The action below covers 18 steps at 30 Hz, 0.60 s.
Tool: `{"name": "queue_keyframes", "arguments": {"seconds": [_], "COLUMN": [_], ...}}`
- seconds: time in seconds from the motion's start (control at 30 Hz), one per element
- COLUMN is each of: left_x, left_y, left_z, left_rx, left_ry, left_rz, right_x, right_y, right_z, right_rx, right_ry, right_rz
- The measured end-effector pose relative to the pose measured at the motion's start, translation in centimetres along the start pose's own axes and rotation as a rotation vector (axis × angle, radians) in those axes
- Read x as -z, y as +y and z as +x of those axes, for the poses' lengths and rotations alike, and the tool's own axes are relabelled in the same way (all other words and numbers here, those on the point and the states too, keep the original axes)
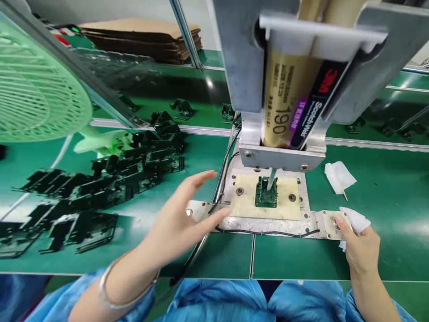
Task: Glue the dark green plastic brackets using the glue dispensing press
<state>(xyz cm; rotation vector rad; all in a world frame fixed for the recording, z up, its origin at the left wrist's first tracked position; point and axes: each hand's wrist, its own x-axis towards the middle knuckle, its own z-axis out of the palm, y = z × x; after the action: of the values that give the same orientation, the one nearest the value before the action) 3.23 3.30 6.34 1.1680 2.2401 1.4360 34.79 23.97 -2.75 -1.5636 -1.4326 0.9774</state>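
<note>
A small green circuit board [264, 199] sits on the cream plate [243, 208] of a metal fixture. The adhesive dispenser's nozzle [271, 179] points down onto it from a gold and black glue cartridge [284, 107]. My left hand [181, 223] is open, thumb and fingers spread, just left of the plate and near the fixture's left button block. Around a white tissue [358, 221] my right hand [363, 250] is closed, while its thumb presses the button on the right block [330, 223].
Many dark circuit boards [134, 174] lie on the green table at left, beside a green fan [36, 85]. A folded white tissue with a stick [340, 176] lies at right. Black cables [223, 174] run left of the fixture. Stacked cardboard [144, 38] stands behind.
</note>
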Motion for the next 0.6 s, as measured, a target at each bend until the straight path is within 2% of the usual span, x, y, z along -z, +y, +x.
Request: {"name": "queue_keyframes", "arguments": {"seconds": [0.07,0.13,0.2,0.27,0.33,0.43,0.6], "left_x": [-1.5,-3.2,-4.8,-5.8,-6.1,-5.6,-4.5], "left_y": [0.8,1.1,1.0,0.9,1.0,1.9,3.6], "left_z": [1.9,3.7,4.9,5.5,5.6,5.2,4.5], "left_rx": [-0.02,0.008,0.018,0.016,0.044,0.195,0.517], "left_ry": [-0.213,-0.378,-0.484,-0.535,-0.563,-0.615,-0.735], "left_rz": [-0.005,-0.022,-0.046,-0.12,-0.258,-0.416,-0.375], "right_x": [-0.1,-0.1,-0.2,-0.2,-0.2,-0.1,-0.1], "right_y": [-0.1,-0.2,-0.2,-0.2,-0.2,-0.2,-0.3], "right_z": [0.0,-0.1,-0.1,-0.1,-0.1,-0.1,0.0], "right_rx": [-0.002,0.002,0.004,0.007,0.02,0.038,0.035], "right_ry": [0.005,0.004,0.0,-0.005,-0.012,-0.03,-0.026], "right_rz": [0.005,-0.005,-0.008,0.004,0.017,0.025,0.018]}}
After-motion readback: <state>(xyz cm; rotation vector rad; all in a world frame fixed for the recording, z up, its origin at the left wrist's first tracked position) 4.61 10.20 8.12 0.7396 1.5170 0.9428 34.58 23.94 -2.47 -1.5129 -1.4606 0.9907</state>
